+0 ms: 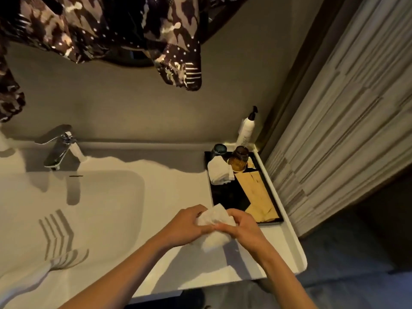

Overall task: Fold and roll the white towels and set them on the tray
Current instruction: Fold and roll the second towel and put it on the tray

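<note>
Both hands are close to the camera and wrapped around one white towel (215,228). Fingers of the left hand (187,226) curl shut around the towel's left side. Fingers of the right hand (242,226) curl shut around its right side, and the two hands touch in the middle. A bit of towel sticks up between the fingers, and a soft lump of it hangs down below them, over the white counter (178,197).

Just past the fingers sits a black tray (225,192). A rolled towel (219,171) lies on the far part of the tray. Beside that roll, to the right, stands a brown glass (239,158), and a dark cup (219,150) stands behind the roll. Tan paper packets (256,192) lie along the tray's right side. Behind the tray stands a white pump bottle (246,128).

Far to the left of the fingers are the sink (89,208) and a shiny tap (60,148).
</note>
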Motion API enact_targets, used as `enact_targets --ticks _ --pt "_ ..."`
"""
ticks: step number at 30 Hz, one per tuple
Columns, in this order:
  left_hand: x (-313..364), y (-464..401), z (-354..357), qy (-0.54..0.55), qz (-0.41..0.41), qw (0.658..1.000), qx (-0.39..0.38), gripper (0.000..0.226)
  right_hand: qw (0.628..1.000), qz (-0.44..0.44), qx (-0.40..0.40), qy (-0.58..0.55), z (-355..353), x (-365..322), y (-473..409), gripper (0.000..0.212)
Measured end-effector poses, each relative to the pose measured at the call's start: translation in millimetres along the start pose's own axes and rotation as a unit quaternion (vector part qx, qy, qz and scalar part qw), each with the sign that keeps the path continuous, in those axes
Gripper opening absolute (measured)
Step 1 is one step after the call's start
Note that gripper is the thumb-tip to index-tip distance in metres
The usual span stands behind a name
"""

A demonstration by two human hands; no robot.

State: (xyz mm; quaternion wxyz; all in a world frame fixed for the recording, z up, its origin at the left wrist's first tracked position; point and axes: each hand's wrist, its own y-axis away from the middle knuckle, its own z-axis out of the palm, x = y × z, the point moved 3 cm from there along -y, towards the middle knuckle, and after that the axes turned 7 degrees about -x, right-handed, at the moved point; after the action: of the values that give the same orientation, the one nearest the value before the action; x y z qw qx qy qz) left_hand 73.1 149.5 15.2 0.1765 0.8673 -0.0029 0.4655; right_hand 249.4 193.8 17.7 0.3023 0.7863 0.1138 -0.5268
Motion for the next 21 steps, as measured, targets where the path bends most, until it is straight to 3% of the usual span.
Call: enact_targets --ticks 4,8,11,16,21 --pt "3 -51 23 0.062 -0.054 0.997 0.004 0.049 0.998 0.018 0.021 -0.055 -48 26 -30 0.020" --pt "4 -101 27 0.049 -0.078 0.992 0.081 0.037 0.993 0.021 0.024 -0.115 -73 48 -63 0.018" --pt "6 -132 30 0.013 -0.058 0.989 0.138 0.032 0.996 0.012 -0.005 -0.086 -86 56 -96 0.027" --pt "-3 -168 30 -0.051 -0.040 0.983 0.170 0.036 0.998 0.022 -0.038 -0.039 -102 63 -146 0.031" --pt "-7 -187 29 -0.088 -0.029 0.977 0.194 0.037 0.999 0.005 0.014 0.036 -101 74 -175 0.042"
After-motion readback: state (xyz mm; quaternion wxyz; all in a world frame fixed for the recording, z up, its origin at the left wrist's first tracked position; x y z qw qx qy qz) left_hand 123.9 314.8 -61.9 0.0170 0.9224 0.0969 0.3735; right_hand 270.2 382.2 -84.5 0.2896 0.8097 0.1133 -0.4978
